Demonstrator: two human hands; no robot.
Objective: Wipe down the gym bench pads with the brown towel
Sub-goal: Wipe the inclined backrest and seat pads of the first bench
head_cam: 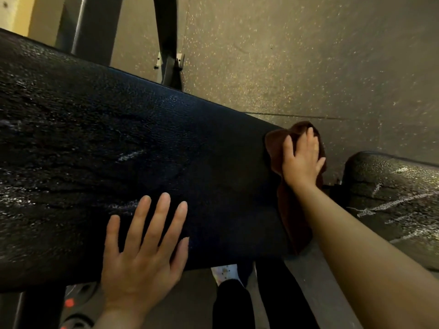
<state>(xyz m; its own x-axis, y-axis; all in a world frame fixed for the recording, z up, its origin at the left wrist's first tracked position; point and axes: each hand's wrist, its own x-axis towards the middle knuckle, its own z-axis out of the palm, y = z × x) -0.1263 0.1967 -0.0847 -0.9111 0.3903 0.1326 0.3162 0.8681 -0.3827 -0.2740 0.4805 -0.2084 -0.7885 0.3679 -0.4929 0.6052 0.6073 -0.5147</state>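
In the head view, a long black bench pad (118,143) is seen running from the far left toward the near right, its textured surface worn and cracked, with pale scuffs. Its right end is covered by the brown towel (294,210), which is draped over that end and hangs down the end face toward the floor.

The right hand (300,160) is laid on the towel at the far right corner of the pad, fingers straight and slightly spread, the cloth being pressed against the pad rather than bunched in a fist. The bare right forearm is seen reaching in from the near right.

The left hand (142,252) is laid flat on the near edge of the same pad, fingers straight and fanned apart, with nothing held. It is placed well to the left of the towel.

A second black pad (392,200) is seen to the right, separated from the first by a narrow gap; its surface is also cracked and marked with pale lines.

Beyond the pads, a speckled rubber floor (297,55) is shown, and a dark metal frame upright (168,39) is seen rising behind the long pad. Below the near edge, a dark trouser leg (232,305) and a pale shoe (225,271) are partly visible.
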